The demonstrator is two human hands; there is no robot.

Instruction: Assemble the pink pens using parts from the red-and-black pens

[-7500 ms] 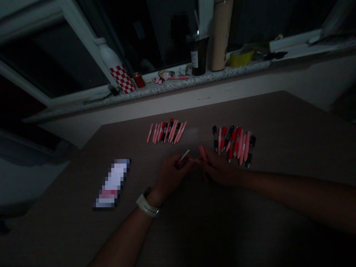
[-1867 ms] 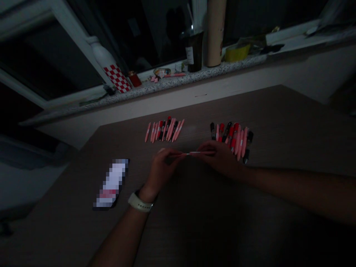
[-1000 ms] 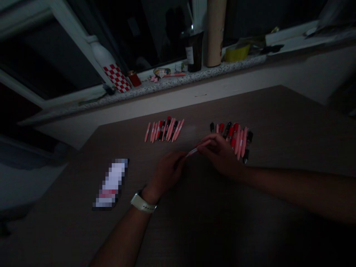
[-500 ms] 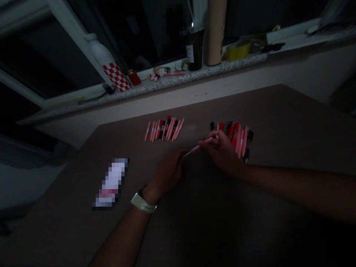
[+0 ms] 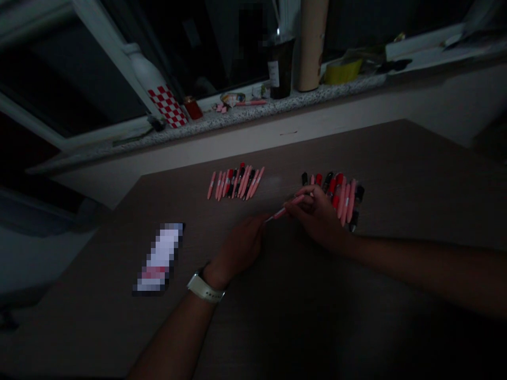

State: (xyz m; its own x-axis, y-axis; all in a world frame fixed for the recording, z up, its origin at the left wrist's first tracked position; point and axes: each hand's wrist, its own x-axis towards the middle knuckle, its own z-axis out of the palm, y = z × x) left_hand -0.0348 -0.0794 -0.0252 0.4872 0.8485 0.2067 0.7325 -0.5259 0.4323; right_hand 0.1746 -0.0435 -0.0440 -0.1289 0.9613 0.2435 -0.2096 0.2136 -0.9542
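The right hand point(image 5: 317, 224) pinches a pink pen point(image 5: 283, 211) in its fingers, the pen slanting down to the left above the counter point(image 5: 396, 158). The left hand point(image 5: 237, 248), wearing a white watch point(image 5: 205, 287), stays apart from the right, its fingertips just by the pen's tip; I cannot tell if they touch. Ahead lie a row of pink and black pens point(image 5: 235, 182) and a bunch of pink, red and black pens point(image 5: 336, 198), the bunch just beyond the right hand.

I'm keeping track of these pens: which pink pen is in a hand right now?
The slim pink pen pinched in the right hand, its tip toward the left hand. The other pink pens lie loose on the brown table or the granite sill.
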